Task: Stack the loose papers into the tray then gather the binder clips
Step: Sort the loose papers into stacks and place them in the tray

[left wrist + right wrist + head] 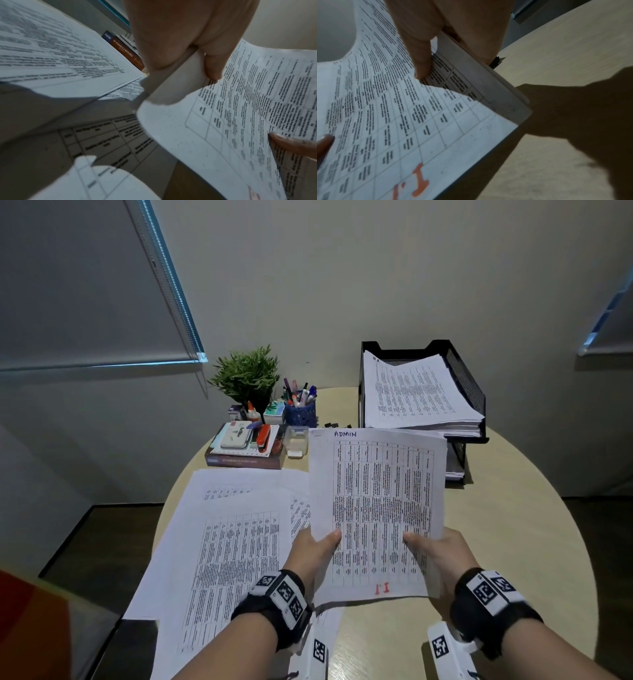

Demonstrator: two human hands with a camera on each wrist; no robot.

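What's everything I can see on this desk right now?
held papers: one sheaf, white, in both hands above the table
loose papers: several, white, table's left
tray: one, black mesh, back right, holding papers
binder clips: a few, black, left of tray
plant: one, green, back
pen cup: one, blue, beside plant
book: one, brown, under stationery
table: one, beige, round
left hand: grips sheaf
right hand: grips sheaf

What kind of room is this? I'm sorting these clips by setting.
Probably an office or home study: a black mesh paper tray stacked with printed sheets, a pen holder and a stapler on a round table.
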